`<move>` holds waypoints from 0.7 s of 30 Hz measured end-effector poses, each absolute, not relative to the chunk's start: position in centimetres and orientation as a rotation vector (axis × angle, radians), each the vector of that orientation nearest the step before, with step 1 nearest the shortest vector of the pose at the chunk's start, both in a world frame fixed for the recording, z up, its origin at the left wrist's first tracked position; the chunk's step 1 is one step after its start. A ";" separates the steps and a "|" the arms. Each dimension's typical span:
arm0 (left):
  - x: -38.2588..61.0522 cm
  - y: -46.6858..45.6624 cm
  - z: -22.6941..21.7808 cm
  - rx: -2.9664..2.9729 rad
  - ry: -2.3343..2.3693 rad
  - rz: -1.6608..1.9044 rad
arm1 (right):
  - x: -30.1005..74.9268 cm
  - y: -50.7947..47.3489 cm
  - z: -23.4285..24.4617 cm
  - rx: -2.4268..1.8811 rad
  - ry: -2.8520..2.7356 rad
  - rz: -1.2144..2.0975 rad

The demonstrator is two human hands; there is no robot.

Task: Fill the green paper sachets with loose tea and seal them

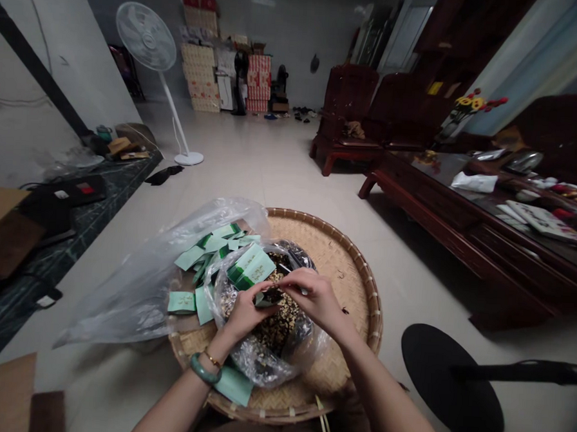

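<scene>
A dark wooden low table (443,217) stands to the right of the woven tray (346,264), well apart from it, and a white standing fan (147,38) stands on the floor beyond the tray's left side. A large clear plastic sheet (134,285) spreads over the tray's left rim and out past it. At the tray's middle sits a clear bag (261,368), its mouth open on mixed pale and dark dried pieces (283,325). Over the tray's middle, above this bag, are both hands. The left hand (245,312) has thumb and fingers bent partway closed around a small green pouch (263,300), mostly hidden. The right hand (319,298) has thumb and fingertips nearly together at that pouch; whether they pinch anything cannot be told. Loose green packets (214,244) heap on the tray's left part. Near the tray's front edge, a green bangle (205,370) circles the left wrist.
</scene>
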State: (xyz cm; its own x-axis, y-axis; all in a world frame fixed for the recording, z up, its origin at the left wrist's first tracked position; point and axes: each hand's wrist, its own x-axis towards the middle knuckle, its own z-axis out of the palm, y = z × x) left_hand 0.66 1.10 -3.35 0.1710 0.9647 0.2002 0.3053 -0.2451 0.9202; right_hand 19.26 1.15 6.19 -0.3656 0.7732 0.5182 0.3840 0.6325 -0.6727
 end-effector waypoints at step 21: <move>1.1 0.5 -1.8 1.518 1.118 0.920 | 18.0 0.8 1.0 -1.088 -1.578 0.848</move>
State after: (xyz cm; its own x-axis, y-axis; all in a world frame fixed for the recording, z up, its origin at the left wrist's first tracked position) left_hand 1.09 0.47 -1.80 0.2844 0.9586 0.0164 0.2006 -0.0763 0.9767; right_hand 17.96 0.84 0.97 -0.0969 0.9367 0.3365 0.2369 0.3500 -0.9063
